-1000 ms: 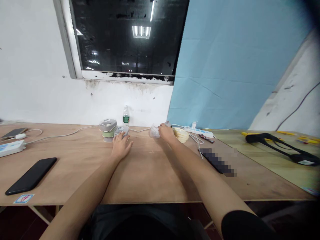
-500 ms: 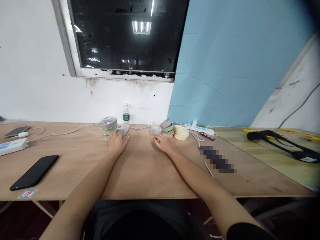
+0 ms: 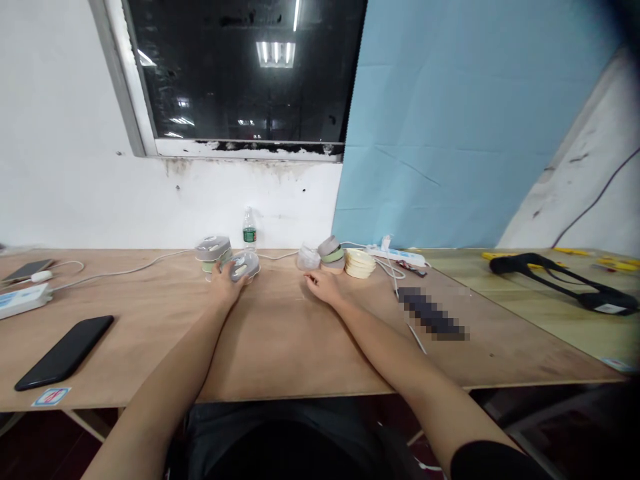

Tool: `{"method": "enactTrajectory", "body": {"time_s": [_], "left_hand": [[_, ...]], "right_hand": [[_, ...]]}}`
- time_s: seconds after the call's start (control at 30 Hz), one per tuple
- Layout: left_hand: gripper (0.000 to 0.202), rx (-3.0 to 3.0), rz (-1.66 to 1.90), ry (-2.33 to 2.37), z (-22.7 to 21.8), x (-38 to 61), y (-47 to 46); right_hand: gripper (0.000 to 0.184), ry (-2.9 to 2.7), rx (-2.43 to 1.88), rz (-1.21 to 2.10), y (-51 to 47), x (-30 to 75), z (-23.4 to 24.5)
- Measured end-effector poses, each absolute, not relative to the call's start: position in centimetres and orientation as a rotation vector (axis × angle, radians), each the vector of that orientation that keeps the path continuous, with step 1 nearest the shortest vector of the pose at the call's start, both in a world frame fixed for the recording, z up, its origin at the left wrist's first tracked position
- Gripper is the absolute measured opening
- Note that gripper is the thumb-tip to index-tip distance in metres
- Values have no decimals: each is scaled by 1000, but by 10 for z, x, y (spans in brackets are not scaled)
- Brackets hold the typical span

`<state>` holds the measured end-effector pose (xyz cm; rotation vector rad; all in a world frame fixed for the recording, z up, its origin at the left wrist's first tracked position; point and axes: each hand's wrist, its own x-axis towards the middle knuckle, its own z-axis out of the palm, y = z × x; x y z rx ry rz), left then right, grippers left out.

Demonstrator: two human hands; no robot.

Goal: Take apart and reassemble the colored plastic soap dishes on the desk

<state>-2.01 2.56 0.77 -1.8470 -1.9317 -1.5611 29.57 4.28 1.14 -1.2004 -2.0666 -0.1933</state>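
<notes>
A small grey oval lidded container (image 3: 245, 265) is in my left hand (image 3: 227, 283), whose fingers curl against its left and near side. Directly left of it is a stack of similar containers (image 3: 213, 249), grey above green. My right hand (image 3: 321, 287) rests on the table with its fingers curled in, and nothing shows between them. Just beyond that hand are a crumpled clear plastic bag (image 3: 308, 257) and a tilted stack of grey, green and pinkish rings or lids (image 3: 331, 252). Several nested cream bowls (image 3: 360, 264) stand to their right.
A clear bottle (image 3: 249, 230) with a green label stands by the wall. On the left lie a black phone (image 3: 65, 352) and a white power strip (image 3: 24, 299). Cables and another power strip (image 3: 397, 255) run along the back. A black strap-like frame (image 3: 565, 283) lies far right.
My left hand has shifted from over the grey container's top to its left side, and more of the lid shows now. The right hand stays in place. The view has turned slightly.
</notes>
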Motion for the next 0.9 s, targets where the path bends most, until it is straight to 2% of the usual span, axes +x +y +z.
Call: {"method": "enactTrajectory", "body": {"time_s": [0.23, 0.4, 0.53, 0.7, 0.9], "left_hand": [[51, -2059, -1443, -1725, 8, -5, 12], [56, -2438, -1117, -1496, 13, 20, -7], [63, -2515, -1063, -1505, 16, 32, -16], [59, -2374, -1404, -1709, 17, 32, -12], [55, -2089, -2149, -1893, 18, 34, 0]], "right_hand": [[23, -2061, -1213, -147, 38, 294, 15], [22, -2123, -1159, -134, 37, 292, 16], [21, -2103, -1175, -132, 37, 291, 15], [21, -2007, -1070, -154, 33, 286, 15], [22, -2060, -736, -229, 21, 244, 23]]}}
